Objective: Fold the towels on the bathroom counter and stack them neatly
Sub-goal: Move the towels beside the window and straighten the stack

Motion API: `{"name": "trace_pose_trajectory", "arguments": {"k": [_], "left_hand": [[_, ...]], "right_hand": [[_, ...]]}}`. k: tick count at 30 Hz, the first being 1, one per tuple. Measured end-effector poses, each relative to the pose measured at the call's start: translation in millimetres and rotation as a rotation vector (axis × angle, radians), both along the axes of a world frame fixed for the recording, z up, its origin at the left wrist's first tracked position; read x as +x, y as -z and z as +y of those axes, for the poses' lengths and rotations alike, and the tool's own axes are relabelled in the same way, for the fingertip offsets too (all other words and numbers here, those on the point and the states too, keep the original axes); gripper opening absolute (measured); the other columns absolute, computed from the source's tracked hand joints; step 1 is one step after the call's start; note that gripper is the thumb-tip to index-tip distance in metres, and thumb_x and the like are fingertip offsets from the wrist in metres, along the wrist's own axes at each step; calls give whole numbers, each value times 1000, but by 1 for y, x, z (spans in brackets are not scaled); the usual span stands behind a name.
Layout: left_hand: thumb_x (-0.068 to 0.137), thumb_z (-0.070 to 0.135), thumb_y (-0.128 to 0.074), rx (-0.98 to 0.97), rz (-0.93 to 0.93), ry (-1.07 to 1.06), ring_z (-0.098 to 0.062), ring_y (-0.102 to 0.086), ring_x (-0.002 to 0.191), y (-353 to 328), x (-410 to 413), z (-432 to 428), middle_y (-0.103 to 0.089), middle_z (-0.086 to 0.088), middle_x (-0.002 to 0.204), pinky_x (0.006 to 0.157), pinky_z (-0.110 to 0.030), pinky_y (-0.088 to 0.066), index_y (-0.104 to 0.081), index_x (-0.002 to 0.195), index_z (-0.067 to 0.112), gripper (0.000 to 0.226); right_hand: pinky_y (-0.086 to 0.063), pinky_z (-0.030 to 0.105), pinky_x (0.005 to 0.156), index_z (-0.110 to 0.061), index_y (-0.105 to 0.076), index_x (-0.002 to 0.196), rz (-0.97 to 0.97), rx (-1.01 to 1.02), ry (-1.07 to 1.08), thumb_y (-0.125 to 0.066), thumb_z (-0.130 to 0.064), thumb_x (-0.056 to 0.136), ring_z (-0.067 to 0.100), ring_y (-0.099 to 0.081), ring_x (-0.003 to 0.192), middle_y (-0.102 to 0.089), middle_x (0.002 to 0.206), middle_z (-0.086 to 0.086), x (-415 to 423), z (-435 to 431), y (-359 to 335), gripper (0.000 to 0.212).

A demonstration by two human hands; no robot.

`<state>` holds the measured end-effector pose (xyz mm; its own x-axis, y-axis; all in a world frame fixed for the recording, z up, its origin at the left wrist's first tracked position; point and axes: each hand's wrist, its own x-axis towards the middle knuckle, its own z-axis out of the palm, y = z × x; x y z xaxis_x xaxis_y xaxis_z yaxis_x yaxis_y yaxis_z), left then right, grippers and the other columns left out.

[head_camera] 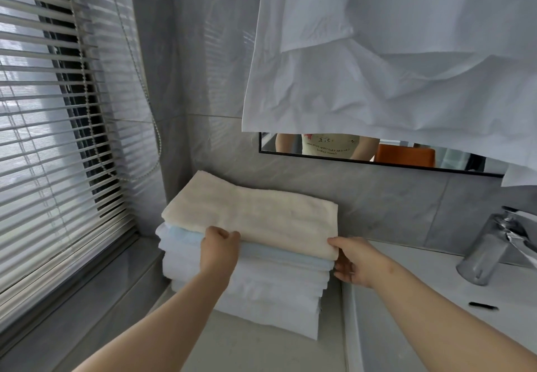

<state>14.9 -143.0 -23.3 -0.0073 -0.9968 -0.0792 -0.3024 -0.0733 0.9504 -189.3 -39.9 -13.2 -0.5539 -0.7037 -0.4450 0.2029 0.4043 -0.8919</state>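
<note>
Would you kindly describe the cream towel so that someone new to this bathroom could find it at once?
Start at the window blinds on the left; in the corner beside them a stack of folded towels sits on the counter. The cream towel is the top layer, the only warm-coloured one above pale blue and white.

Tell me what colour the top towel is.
The top towel is cream, seen in the head view.

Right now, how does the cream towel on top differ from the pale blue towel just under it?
The cream towel lies on top with its whole upper face showing; the pale blue towel shows only its front edge. The left hand and right hand pinch the cream towel's front edge; neither plainly grips the pale blue towel. Both are folded flat in one stack.
</note>
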Motion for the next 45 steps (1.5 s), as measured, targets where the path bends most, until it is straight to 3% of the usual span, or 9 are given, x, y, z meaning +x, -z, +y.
{"name": "trace_pose_trajectory", "arguments": {"k": [3, 8, 17, 21, 26, 33, 38, 42, 45], "left_hand": [[90, 18, -48, 126, 163, -36, -22, -47, 69, 1, 1, -1, -47, -9, 82, 66, -32, -43, -41, 81, 10, 14], [93, 20, -51, 333, 345, -6, -20, -55, 70, -6, -4, 8, -48, -8, 85, 65, -34, -49, -41, 115, 10, 26], [95, 16, -49, 356, 355, 127, -22, -61, 75, -6, -4, 19, -55, -8, 91, 63, -31, -50, -49, 91, 17, 3], [94, 21, -54, 401, 380, 188, -21, -60, 80, -11, -5, 24, -55, -8, 95, 69, -32, -50, -52, 92, 20, 3], [86, 35, -66, 508, 485, 146, -22, -58, 79, -26, -10, 13, -53, -11, 96, 75, -35, -52, -48, 107, 14, 34], [77, 39, -73, 434, 640, -236, -32, -48, 118, -35, 1, -42, -46, -3, 133, 95, -44, -46, -39, 136, 26, 69], [60, 47, -75, 322, 490, -367, -31, -50, 102, -22, 19, -75, -47, -4, 114, 86, -42, -49, -47, 128, 19, 79], [94, 29, -53, 274, 530, -404, -35, -44, 119, -19, 31, -91, -43, -19, 135, 86, -29, -40, -38, 138, 7, 52], [92, 23, -52, 249, 519, -321, -35, -48, 119, -29, 34, -97, -50, -16, 129, 90, -34, -43, -46, 130, 7, 42]], "right_hand": [[-49, 33, 59, -8, -53, 81, -33, 24, -26, -58, -22, 91, 21, -48, 60, -51, 70, 10, 2, 5, -2, 18], [-51, 26, 42, -5, -53, 98, -89, 13, -48, -60, -22, 90, 25, -53, 63, -51, 79, 14, 2, 9, -2, 20], [-52, 23, 41, -3, -55, 90, -193, -202, 101, -64, -7, 86, 22, -55, 75, -56, 88, 14, 7, 2, -4, 10], [-49, 30, 57, -6, -55, 96, -162, -232, 69, -63, -7, 87, 20, -56, 78, -58, 94, 12, 12, -4, -6, 11], [-50, 34, 59, -3, -51, 98, -172, -310, 118, -54, 9, 86, 24, -55, 79, -55, 93, 15, 8, -7, -7, 17], [-51, 35, 70, 2, -58, 90, -241, -297, 101, -54, 9, 85, 25, -57, 78, -60, 90, 17, 3, -11, 1, 9], [-55, 37, 66, -1, -62, 105, -294, -279, 126, -62, -3, 84, 31, -62, 92, -66, 103, 17, -3, -22, 7, 21], [-52, 36, 64, -3, -64, 110, -276, -252, 235, -67, -12, 79, 30, -61, 96, -64, 113, 17, -5, -37, 13, 32], [-49, 35, 65, -5, -64, 88, -228, -265, 424, -72, -15, 73, 27, -60, 89, -64, 109, 15, -7, -44, 18, 19]]}}
